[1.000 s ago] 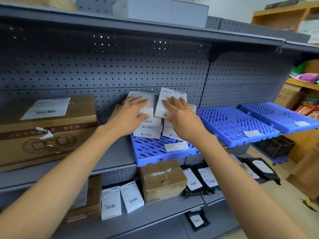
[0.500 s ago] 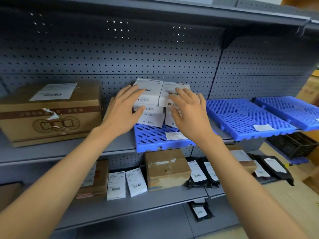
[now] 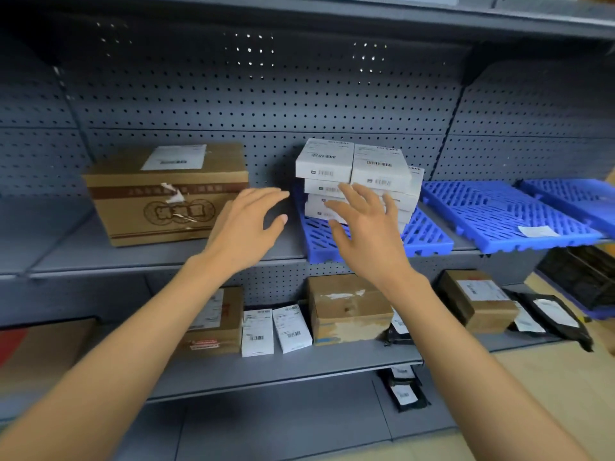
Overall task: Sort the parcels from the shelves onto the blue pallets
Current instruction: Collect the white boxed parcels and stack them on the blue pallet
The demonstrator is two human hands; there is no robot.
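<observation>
Several small white boxes (image 3: 356, 168) are stacked in two columns on a blue pallet (image 3: 429, 236) on the middle shelf. My left hand (image 3: 248, 227) hovers in front of the shelf, just left of the stack, fingers spread and holding nothing. In front of the stack's lower boxes is my right hand (image 3: 366, 227), fingers spread and empty; whether it still touches them I cannot tell. Two more blue pallets (image 3: 492, 211) lie further right on the same shelf, each with only a paper label.
A big brown carton (image 3: 166, 194) stands left of the stack. On the lower shelf are a brown box (image 3: 349, 307), two small white boxes (image 3: 276, 329), another carton (image 3: 216, 321), a brown parcel (image 3: 476, 299) and black mailer bags (image 3: 552, 316).
Both hands have let go of the top white boxes and drawn back and down from the stack. The camera has tilted down, showing more of the lower shelf.
</observation>
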